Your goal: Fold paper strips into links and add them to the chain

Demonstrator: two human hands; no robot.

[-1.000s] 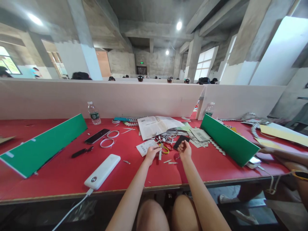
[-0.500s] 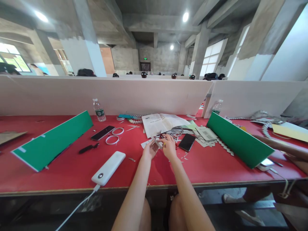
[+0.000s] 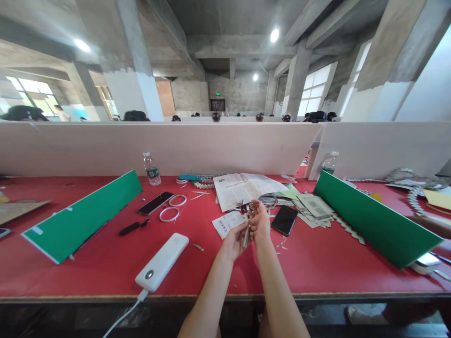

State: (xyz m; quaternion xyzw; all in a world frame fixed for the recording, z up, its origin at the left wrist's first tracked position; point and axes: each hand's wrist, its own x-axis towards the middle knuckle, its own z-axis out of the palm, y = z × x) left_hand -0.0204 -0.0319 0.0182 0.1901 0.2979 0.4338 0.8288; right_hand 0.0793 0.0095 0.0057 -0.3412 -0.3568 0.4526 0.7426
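Observation:
Close together above the red table [image 3: 218,272], my two hands meet over a small strip of folded paper [image 3: 245,237]. My left hand [image 3: 235,241] has its fingers closed on the strip. My right hand [image 3: 260,221] is at the strip's other side, its fingers curled; a small yellow spot shows between the hands, too small to name. Just beyond lies a printed paper sheet [image 3: 227,223], with an unfolded newspaper [image 3: 243,188] behind it. A black phone [image 3: 284,219] rests right of my right hand, near a pile of cut paper pieces [image 3: 315,206].
Green boards stand at left [image 3: 88,216] and right [image 3: 373,218]. On the left are a white power bank [image 3: 162,263] with a cable, another phone [image 3: 155,203], tape rolls [image 3: 169,214], a black-handled tool [image 3: 130,228] and a bottle [image 3: 151,170]. Another person's arm [image 3: 431,226] shows far right.
The view has shifted a little. My hands have moved closer to the table's front edge, uncovering more of the printed sheet. The strip between them is now turned more upright.

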